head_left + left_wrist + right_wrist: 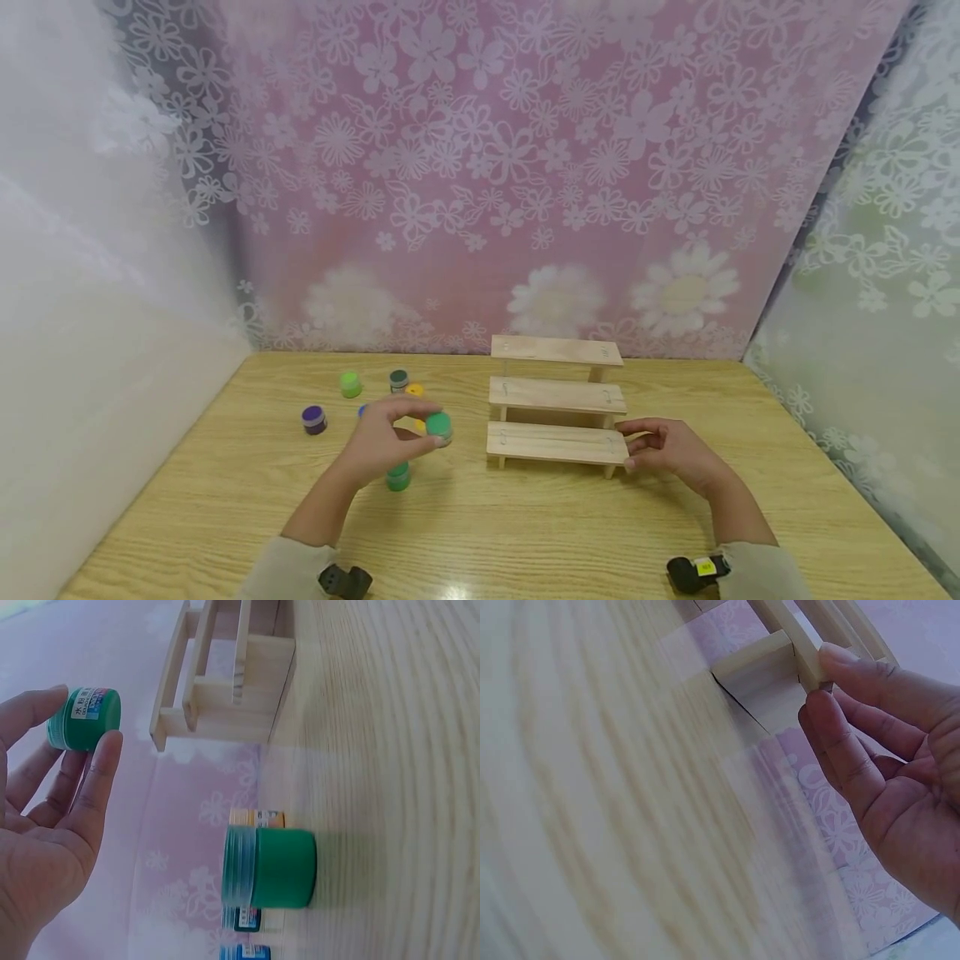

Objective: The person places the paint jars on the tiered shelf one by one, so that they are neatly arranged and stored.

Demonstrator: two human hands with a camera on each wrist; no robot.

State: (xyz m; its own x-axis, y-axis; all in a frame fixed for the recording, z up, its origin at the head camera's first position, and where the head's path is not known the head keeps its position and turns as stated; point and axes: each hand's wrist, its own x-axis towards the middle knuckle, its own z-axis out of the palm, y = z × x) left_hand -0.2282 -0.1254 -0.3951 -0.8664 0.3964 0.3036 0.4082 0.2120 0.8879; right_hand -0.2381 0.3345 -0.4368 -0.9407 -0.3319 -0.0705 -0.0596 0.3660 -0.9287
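Between thumb and fingers, my left hand pinches a small green paint jar in the air, left of the wooden rack. A printed label shows on this jar in the left wrist view. The three-step wooden rack stands upright on the table. My right hand pinches the right end of its lowest board, thumb above and fingers below. Another green jar stands on the table beneath my left hand.
More paint jars stand on the left of the table: purple, light green, dark green and yellow. A blue jar is partly hidden by my left hand in the head view. Flowered curtains enclose the table.
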